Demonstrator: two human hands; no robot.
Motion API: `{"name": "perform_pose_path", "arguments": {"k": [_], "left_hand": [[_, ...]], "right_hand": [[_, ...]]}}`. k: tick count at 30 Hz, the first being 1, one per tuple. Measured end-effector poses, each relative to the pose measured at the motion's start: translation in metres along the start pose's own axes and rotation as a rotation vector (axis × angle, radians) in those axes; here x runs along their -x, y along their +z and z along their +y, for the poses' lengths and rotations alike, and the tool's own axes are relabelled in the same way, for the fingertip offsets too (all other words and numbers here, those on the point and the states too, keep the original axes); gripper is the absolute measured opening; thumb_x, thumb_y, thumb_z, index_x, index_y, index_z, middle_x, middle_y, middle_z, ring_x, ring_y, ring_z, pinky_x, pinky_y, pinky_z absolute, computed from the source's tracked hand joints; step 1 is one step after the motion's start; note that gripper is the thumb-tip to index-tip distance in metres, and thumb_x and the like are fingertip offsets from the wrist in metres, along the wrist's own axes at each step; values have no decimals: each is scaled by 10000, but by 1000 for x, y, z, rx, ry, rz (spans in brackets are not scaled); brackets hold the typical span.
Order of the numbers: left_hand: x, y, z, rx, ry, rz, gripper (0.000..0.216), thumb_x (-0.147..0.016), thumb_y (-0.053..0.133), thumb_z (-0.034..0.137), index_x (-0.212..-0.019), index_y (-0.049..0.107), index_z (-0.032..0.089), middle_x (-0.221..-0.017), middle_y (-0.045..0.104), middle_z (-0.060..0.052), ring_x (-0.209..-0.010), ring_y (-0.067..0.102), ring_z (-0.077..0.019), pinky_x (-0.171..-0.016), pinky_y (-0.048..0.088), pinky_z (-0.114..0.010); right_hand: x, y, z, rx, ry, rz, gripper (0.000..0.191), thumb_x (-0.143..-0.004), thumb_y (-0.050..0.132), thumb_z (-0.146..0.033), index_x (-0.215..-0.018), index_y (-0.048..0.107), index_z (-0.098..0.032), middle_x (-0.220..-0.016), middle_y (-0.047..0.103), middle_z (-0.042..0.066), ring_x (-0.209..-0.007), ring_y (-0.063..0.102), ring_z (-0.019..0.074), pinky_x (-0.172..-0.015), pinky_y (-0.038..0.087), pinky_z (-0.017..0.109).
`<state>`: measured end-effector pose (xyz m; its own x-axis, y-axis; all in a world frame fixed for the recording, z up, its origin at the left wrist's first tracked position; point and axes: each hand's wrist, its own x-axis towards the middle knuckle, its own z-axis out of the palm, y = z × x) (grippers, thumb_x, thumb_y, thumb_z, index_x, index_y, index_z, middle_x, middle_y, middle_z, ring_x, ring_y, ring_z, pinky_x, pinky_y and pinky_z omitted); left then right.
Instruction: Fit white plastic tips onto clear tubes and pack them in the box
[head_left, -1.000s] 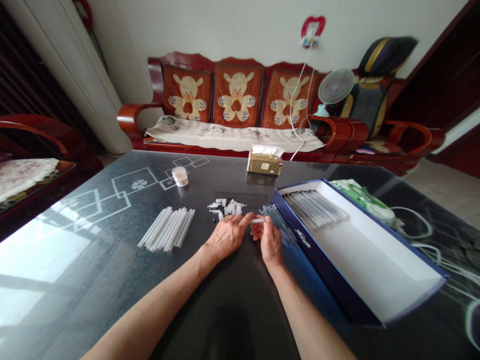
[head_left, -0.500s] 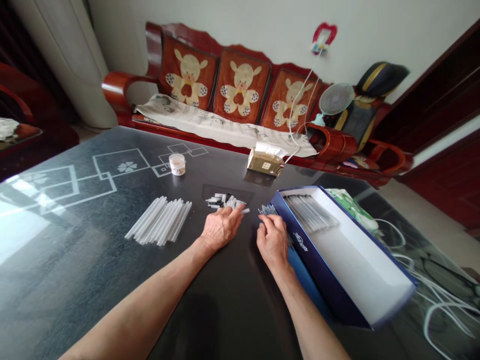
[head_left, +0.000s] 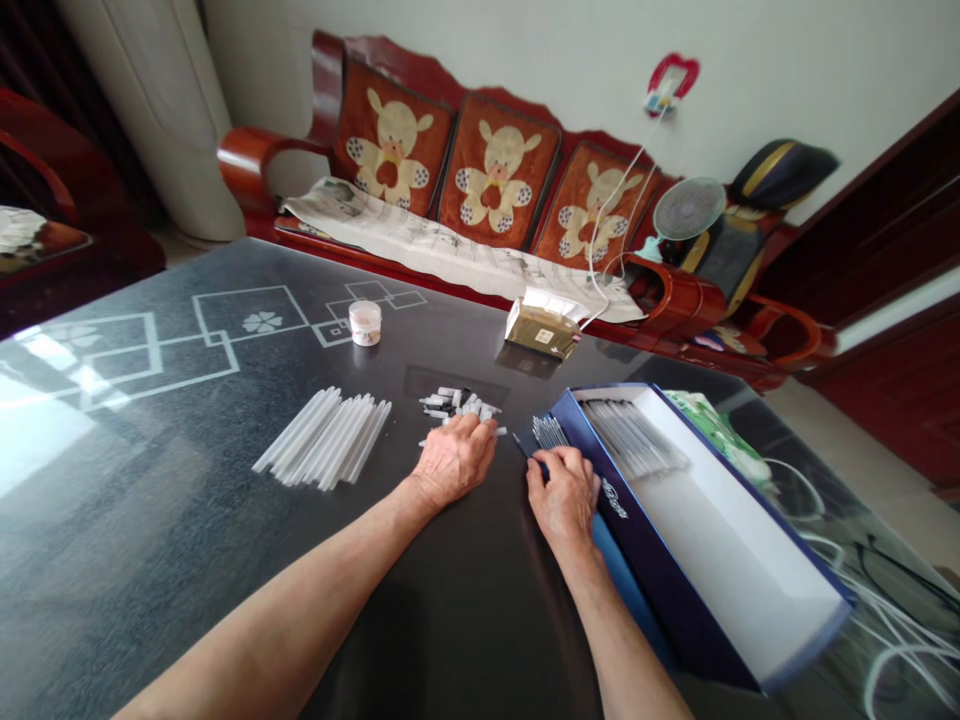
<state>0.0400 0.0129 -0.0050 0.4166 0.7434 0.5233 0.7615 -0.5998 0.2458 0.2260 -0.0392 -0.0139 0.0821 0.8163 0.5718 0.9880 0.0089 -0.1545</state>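
Observation:
My left hand [head_left: 452, 462] lies palm down on the dark table, its fingers curled together at the near edge of a heap of small white and black caps [head_left: 459, 402]. A short white piece [head_left: 499, 432] shows at its fingertips. My right hand [head_left: 568, 497] rests beside the blue box [head_left: 600, 470], fingers pinched on a thin dark refill [head_left: 520, 444] at the foot of a bundle of thin refills [head_left: 548, 430]. A row of white tubes [head_left: 326, 437] lies to the left of my left hand.
The long blue box with a white inside [head_left: 720, 540] holds several clear pens [head_left: 634, 436] at its far end. A small white jar [head_left: 365, 322] and a tissue box [head_left: 541, 328] stand further back. A red wooden sofa [head_left: 487, 190] runs behind the table.
The hands have parted: the short white piece held between them is now at my left fingertips by the caps. My right hand moved onto the refill bundle. The view shifted.

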Motion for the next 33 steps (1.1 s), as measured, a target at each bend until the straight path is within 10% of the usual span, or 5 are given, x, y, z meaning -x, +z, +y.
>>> {"name": "perform_pose_path", "arguments": {"k": [12,33], "left_hand": [[0,-2,0,28,-28,-60,319,-983,377,363,-1170,613,257,-828,632,-41,-802,623,-171,-651,472,-232],[1,-7,5,51,127,-115,279,-950,430,380,-998,666,239,-755,618,-26,-727,582,-167,-621,438,-253]], "right_hand": [[-11,-6,-10,-388,-33,-29,174,-930,423,-230,-990,582,-196,-876,680,60,-813,634,193,-731,463,307],[-11,-12,-17,-365,-240,38,164,-901,525,-221,-981,668,-212,-1008,689,75,-993,610,217,-977,390,427]]}}
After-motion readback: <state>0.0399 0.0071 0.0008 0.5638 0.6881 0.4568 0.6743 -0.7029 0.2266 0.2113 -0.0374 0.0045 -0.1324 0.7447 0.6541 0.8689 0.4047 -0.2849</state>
